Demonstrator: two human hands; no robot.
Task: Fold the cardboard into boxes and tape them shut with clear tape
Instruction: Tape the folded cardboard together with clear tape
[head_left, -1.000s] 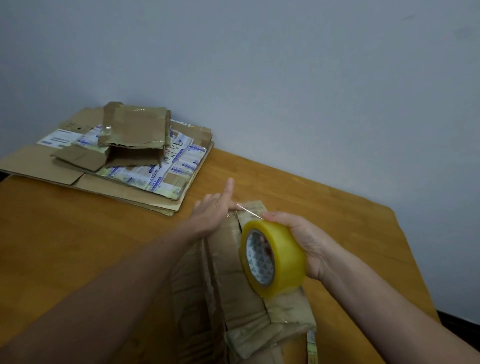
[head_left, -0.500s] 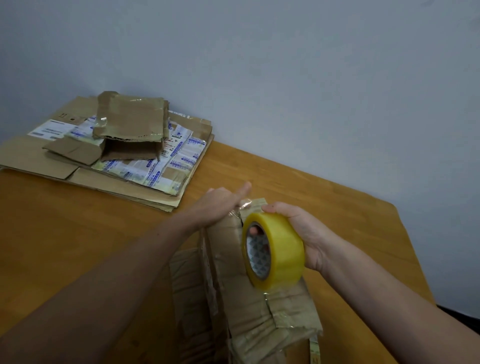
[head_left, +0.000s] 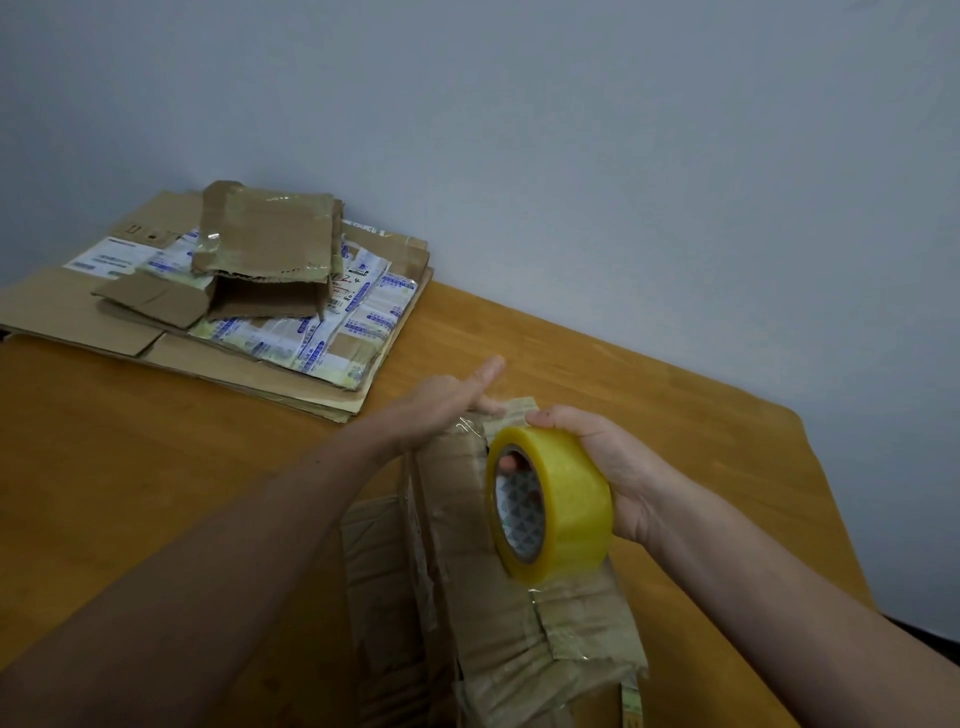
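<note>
1. Head cam, writing: the labels (head_left: 322, 332) stuck on the flat cardboard stack (head_left: 62, 312) carry blue print and a dark handwritten mark, all too small for me to read. The tape roll (head_left: 550, 499) core shows a grey triangle pattern, no brand I can make out.
2. Head cam, task items: the box (head_left: 498, 623) lies at bottom centre on the table (head_left: 156, 467), worn brown, w/ old glossy tape strips across it. The clear yellowish roll stands on edge over the box top, near its far end.
3. Hands: my right hand (head_left: 602, 457) is wrapped round the roll, fingers over the top, one fingertip showing inside the core. My left hand (head_left: 447, 400) is just beside it on the box's far end, thumb stuck out straight, a finger laid flat on the cardboard. A short shiny bit of tape sits between the two hands.
4. Surroundings: the stack is far left by the wall (head_left: 623, 156), well apart from the hands. A small torn box (head_left: 265, 239) sits on top of it, open side facing me.
</note>
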